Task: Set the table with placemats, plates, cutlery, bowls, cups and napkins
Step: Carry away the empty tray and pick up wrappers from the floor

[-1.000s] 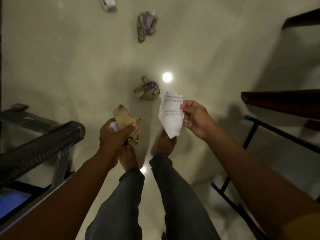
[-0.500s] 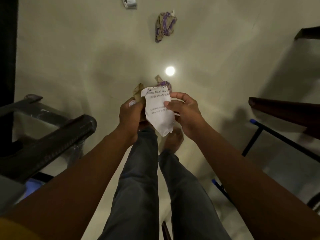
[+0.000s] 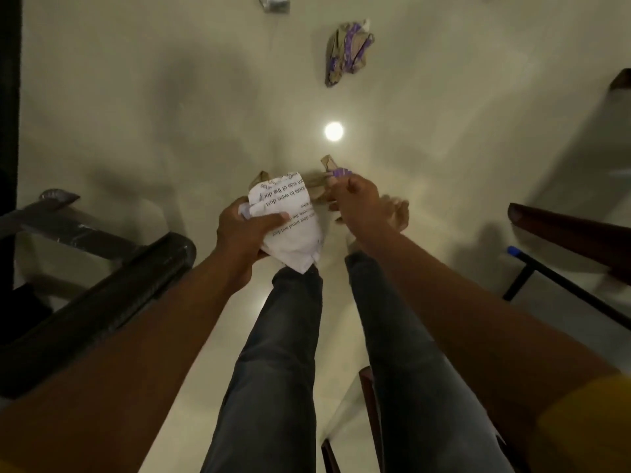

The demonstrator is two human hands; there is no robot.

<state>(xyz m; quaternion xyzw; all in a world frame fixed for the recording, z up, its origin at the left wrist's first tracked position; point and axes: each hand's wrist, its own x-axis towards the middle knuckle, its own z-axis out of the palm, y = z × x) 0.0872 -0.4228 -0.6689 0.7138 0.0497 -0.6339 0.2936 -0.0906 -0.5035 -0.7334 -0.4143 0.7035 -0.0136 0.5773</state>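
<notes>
Standing over a bare floor (image 3: 136, 97), the left hand (image 3: 244, 233) clutches crumpled paper (image 3: 290, 227); the right hand (image 3: 358, 199) is curled, holding nothing visible. No table setting is visible yet.

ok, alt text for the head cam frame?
Looking down at a pale floor, the left hand grips a crumpled white printed sheet while the right hand reaches toward a crumpled brown-and-purple wrapper by the feet. Another wrapper lies farther ahead.

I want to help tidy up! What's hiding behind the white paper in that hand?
A brown crumpled paper peeks out behind the white paper in the left hand. Most of it is covered.
</notes>
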